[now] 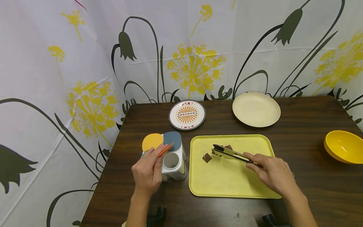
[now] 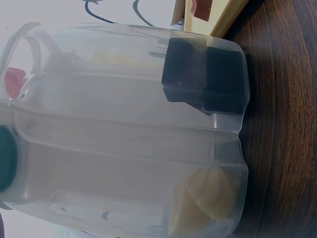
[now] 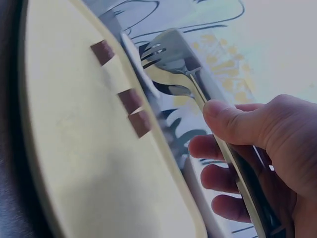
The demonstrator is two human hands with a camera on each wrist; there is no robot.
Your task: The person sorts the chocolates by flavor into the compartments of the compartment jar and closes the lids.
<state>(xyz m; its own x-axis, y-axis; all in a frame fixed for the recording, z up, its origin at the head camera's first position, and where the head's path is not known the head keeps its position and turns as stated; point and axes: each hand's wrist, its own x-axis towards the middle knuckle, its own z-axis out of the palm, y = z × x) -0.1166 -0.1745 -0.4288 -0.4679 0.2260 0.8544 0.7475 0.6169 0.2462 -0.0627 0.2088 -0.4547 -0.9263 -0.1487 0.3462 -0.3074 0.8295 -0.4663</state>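
Note:
My left hand (image 1: 147, 171) pinches an orange lid (image 1: 166, 149), seen nearly edge-on, beside the open round mouth of a clear divided container (image 1: 181, 173). Yellow (image 1: 152, 142) and blue (image 1: 172, 139) lids cover other sections. In the left wrist view, dark blocks (image 2: 205, 74) and pale shell-shaped pieces (image 2: 210, 196) lie at the container's bottom. My right hand (image 1: 273, 171) grips metal tongs (image 1: 235, 154) above a yellow-green tray (image 1: 224, 186). Several brown ridged squares lie there, one (image 1: 207, 157) left of the tong tips. In the right wrist view, no piece shows between the tips.
Behind the container lies a patterned plate (image 1: 187, 115). A cream plate (image 1: 256, 109) sits behind the tray, and a yellow bowl (image 1: 344, 147) stands at the far right. A flower-print cloth (image 1: 198, 31) hangs along the back of the wooden table (image 1: 136, 119).

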